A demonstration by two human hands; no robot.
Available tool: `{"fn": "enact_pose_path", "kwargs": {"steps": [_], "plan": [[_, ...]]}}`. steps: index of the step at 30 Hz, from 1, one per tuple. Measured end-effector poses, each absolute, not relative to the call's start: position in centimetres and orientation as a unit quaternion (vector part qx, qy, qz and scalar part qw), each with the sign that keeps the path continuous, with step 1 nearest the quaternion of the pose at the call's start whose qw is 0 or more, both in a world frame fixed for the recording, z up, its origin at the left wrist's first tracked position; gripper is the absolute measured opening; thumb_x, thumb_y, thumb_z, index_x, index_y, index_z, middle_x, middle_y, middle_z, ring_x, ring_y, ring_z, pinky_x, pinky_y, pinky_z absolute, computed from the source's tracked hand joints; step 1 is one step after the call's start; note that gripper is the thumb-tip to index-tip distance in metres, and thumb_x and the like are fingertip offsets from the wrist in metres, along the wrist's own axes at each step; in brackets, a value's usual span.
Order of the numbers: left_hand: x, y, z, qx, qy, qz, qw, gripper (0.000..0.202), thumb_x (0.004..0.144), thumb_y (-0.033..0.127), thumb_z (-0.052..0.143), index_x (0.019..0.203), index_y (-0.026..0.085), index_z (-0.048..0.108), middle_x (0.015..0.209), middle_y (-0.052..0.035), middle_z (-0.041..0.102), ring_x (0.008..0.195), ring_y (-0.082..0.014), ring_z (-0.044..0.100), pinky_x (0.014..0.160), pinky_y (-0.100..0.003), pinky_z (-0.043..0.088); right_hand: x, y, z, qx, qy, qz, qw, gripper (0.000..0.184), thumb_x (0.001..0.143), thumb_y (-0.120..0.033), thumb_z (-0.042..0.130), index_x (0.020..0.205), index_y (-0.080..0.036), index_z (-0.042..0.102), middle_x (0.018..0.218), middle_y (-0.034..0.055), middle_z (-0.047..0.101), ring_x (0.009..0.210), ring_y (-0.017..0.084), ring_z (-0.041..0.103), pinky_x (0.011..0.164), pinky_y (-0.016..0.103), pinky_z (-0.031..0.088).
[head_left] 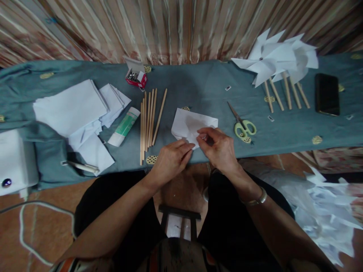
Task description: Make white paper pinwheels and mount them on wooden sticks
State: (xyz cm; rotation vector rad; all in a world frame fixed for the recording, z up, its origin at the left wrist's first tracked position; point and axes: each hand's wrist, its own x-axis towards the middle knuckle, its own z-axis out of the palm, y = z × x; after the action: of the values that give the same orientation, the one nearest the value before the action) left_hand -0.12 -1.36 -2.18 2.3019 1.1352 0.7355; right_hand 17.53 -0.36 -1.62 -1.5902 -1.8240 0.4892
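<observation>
A white sheet of paper (pixel 195 121) lies on the cloth in front of me, its near edge between my hands. My left hand (pixel 176 156) pinches the paper's near left part, fingers pressed together. Over its near right part, my right hand (pixel 217 147) holds thumb and forefinger close together on the paper; anything small between those fingertips is hidden. Left of the sheet lie several wooden sticks (pixel 147 122). Green-handled scissors (pixel 241 124) rest to the right, blades pointing away. Beyond the sticks stands an open red box (pixel 136 77) of small metal pins.
White paper sheets (pixel 70 105) and a green-and-white glue tube (pixel 124 126) lie left, near a pen (pixel 81 166) and a white device (pixel 17 162). Paper pinwheels (pixel 272 56) on sticks and a black phone (pixel 327 94) lie right. More pinwheels (pixel 326 211) fill a bag below.
</observation>
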Motion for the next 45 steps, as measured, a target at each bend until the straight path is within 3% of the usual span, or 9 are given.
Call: {"fn": "enact_pose_path", "kwargs": {"steps": [13, 24, 32, 45], "plan": [[-0.1, -1.3, -2.2, 0.834, 0.387, 0.307, 0.246, 0.023, 0.095, 0.016, 0.048, 0.110, 0.012, 0.066, 0.091, -0.0068, 0.067, 0.082, -0.0149, 0.067, 0.074, -0.026, 0.056, 18.0, -0.8, -1.0, -0.629, -0.695, 0.179, 0.300, 0.019, 0.087, -0.027, 0.059, 0.099, -0.018, 0.071, 0.079, 0.0046, 0.072, 0.077, 0.020, 0.067, 0.075, 0.032, 0.052], [-0.1, -1.4, -2.4, 0.835, 0.381, 0.306, 0.254, 0.024, 0.095, 0.016, 0.047, 0.111, 0.014, 0.065, 0.093, -0.0066, 0.068, 0.082, -0.0141, 0.067, 0.075, -0.026, 0.056, 18.0, 0.5, -1.9, -0.609, -0.619, 0.327, 0.374, 0.021, 0.080, -0.027, 0.064, 0.099, -0.019, 0.069, 0.079, 0.0013, 0.073, 0.070, 0.016, 0.067, 0.066, 0.028, 0.052], [-0.1, -1.4, -2.1, 0.840, 0.397, 0.275, 0.247, 0.023, 0.095, 0.016, 0.048, 0.108, 0.014, 0.066, 0.089, -0.0054, 0.067, 0.080, -0.0145, 0.066, 0.073, -0.025, 0.054, 17.2, 0.1, -1.4, -0.642, -0.667, 0.206, 0.316, 0.021, 0.078, -0.019, 0.060, 0.097, -0.019, 0.068, 0.075, 0.0014, 0.070, 0.065, 0.015, 0.064, 0.065, 0.028, 0.051], [0.1, -1.3, -2.1, 0.839, 0.400, 0.276, 0.246, 0.022, 0.095, 0.017, 0.048, 0.106, 0.014, 0.067, 0.087, -0.0051, 0.067, 0.077, -0.0143, 0.066, 0.071, -0.025, 0.054, 16.9, -0.1, -1.7, -0.624, -0.713, 0.151, 0.283, 0.022, 0.080, -0.016, 0.056, 0.101, -0.020, 0.064, 0.077, 0.0022, 0.069, 0.075, 0.020, 0.063, 0.074, 0.032, 0.051]]}}
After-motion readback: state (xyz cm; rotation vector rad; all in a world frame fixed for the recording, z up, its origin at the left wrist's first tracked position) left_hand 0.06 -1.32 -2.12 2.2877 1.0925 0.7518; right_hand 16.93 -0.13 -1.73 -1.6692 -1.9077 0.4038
